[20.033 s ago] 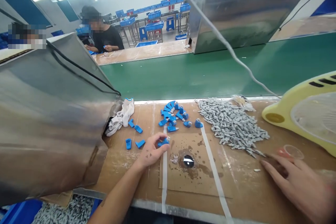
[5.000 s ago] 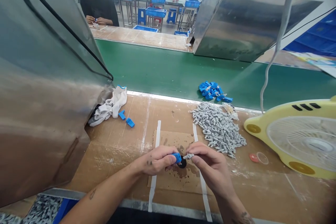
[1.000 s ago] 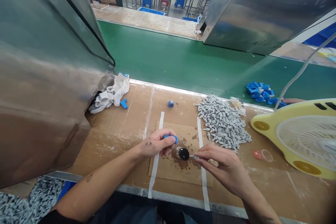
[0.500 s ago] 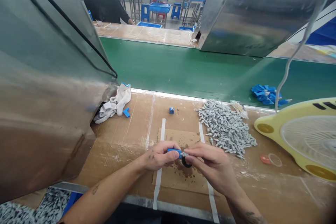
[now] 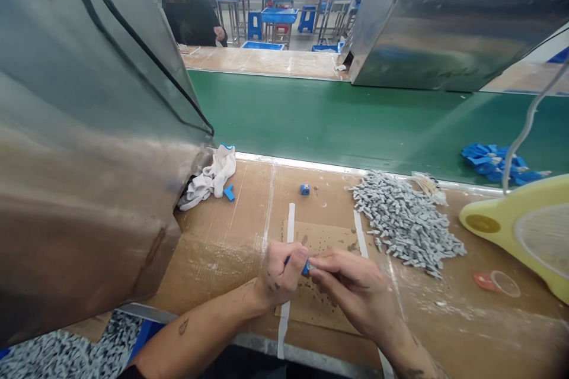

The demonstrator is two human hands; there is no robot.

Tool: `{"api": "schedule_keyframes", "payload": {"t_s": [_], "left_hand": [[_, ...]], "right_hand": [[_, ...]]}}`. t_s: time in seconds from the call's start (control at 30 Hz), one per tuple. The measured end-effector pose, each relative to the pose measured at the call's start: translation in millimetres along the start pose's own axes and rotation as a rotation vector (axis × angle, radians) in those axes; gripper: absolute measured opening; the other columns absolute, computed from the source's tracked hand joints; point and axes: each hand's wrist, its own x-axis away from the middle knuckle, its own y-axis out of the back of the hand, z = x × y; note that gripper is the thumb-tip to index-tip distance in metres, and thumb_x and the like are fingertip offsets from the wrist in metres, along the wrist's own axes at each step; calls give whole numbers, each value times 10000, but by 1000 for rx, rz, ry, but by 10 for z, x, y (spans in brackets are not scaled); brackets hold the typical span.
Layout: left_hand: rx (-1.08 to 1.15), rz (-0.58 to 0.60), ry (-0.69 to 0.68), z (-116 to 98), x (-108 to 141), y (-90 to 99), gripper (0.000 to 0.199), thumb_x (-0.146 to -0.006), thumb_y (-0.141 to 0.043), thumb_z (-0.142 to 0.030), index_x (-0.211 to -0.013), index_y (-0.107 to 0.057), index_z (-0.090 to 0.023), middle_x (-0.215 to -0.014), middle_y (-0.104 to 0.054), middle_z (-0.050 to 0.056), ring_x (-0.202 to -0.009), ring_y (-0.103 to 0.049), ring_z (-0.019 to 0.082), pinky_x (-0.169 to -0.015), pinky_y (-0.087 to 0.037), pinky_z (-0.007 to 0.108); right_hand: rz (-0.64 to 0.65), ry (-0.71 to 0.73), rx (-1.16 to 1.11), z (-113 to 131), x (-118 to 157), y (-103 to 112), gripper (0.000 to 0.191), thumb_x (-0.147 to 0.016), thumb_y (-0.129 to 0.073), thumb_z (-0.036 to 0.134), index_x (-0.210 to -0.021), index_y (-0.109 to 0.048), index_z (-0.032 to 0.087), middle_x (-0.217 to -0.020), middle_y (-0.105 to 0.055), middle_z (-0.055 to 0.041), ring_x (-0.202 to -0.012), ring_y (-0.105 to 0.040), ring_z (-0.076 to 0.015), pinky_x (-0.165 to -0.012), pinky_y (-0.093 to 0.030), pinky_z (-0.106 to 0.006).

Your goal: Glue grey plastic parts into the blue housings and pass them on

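My left hand (image 5: pixel 282 275) is closed round a small blue part (image 5: pixel 306 267), whose end shows beside the thumb. From the right, my right hand (image 5: pixel 355 287) pinches a small grey piece (image 5: pixel 312 264) against that end. Both hands are above a cardboard sheet (image 5: pixel 324 237) with dark wet spots, held down by white tape strips. A pile of grey pieces (image 5: pixel 409 222) lies to the right of the sheet, and a small blue block (image 5: pixel 304 189) sits beyond it.
White gloves (image 5: pixel 213 177) and a blue piece (image 5: pixel 229 192) lie at the left by a metal housing (image 5: pixel 102 148). Behind is a green belt (image 5: pixel 311 118) with blue parts (image 5: pixel 498 163). A yellow fan (image 5: pixel 502 222) stands right. A person (image 5: pixel 191 15) sits across.
The view has shifted, so the scene sits further right. My left fist has turned more upright and covers more of the blue part. The black round thing under my fingers is no longer visible.
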Motion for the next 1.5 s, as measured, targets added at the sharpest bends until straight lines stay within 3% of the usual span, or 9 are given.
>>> {"api": "schedule_keyframes", "payload": {"t_s": [0.2,0.33,0.43,0.53,0.77,0.9,1.03,1.33,1.5], "left_hand": [[15,122,132,36,-172,91,505,-1027,-357,-479,-628,-401,-172,-573,-357,-34,-540,-337,100,-539,-260,254],[-153,186,159,29,-323,218,232,-963,-491,-348,-839,-565,-167,-708,-514,-14,-648,-467,132,-637,-368,257],[-561,65,13,68,-549,326,108,-876,-584,-222,-942,-661,-185,-972,-616,48,-905,-555,201,-822,-427,315],[-810,-20,-62,195,-887,359,184,-874,-600,-211,-1011,-724,-207,-1096,-617,86,-1056,-552,264,-943,-433,394],[-872,65,-17,274,-1118,393,369,-841,-662,-209,-1207,-660,-164,-1190,-620,108,-1103,-605,256,-987,-484,381],[-1234,36,-24,4,-795,825,401,-873,-579,-178,-1272,-613,-163,-1336,-527,148,-1220,-539,297,-1061,-436,420],[-1524,197,267,-139,-623,1264,406,-848,-434,-43,-1178,-642,-154,-1214,-576,158,-1008,-624,281,-866,-505,386],[-1407,210,249,-90,-646,1448,264,-970,-429,-178,-1086,-667,-185,-1019,-651,105,-914,-635,235,-821,-477,332],[-423,29,53,-118,-417,978,227,-959,-558,-367,-994,-666,-171,-931,-667,66,-861,-617,186,-778,-499,299]], "right_hand": [[4,-113,78,-133,-93,17,109,-935,-660,257,-951,-765,230,-789,-747,-14,-671,-668,-148,-622,-504,-244],[-42,-158,269,-366,-7,512,257,-946,-625,301,-1176,-699,215,-926,-743,-44,-786,-681,-176,-733,-543,-290],[-85,-277,566,-567,190,1002,215,-958,-574,310,-1079,-720,208,-927,-732,-57,-816,-674,-205,-737,-528,-321],[61,-395,832,-726,332,1234,202,-960,-534,272,-984,-727,216,-958,-728,-60,-881,-672,-225,-769,-494,-327],[142,-397,900,-1000,331,892,234,-898,-495,109,-757,-676,158,-785,-670,-102,-732,-638,-226,-670,-425,-307],[122,-355,808,-1058,407,921,275,-916,-443,103,-814,-690,167,-812,-675,-89,-770,-638,-212,-707,-453,-300],[80,-332,536,-971,504,1031,246,-944,-497,244,-1003,-734,216,-960,-715,-65,-844,-667,-203,-750,-518,-313],[-153,-506,-163,-658,624,852,324,-805,-750,498,-912,-793,195,-941,-764,-99,-889,-694,-249,-791,-562,-356],[-332,-650,-549,-565,731,643,355,-663,-893,433,-890,-795,179,-813,-756,-83,-700,-681,-185,-666,-584,-311]]}}
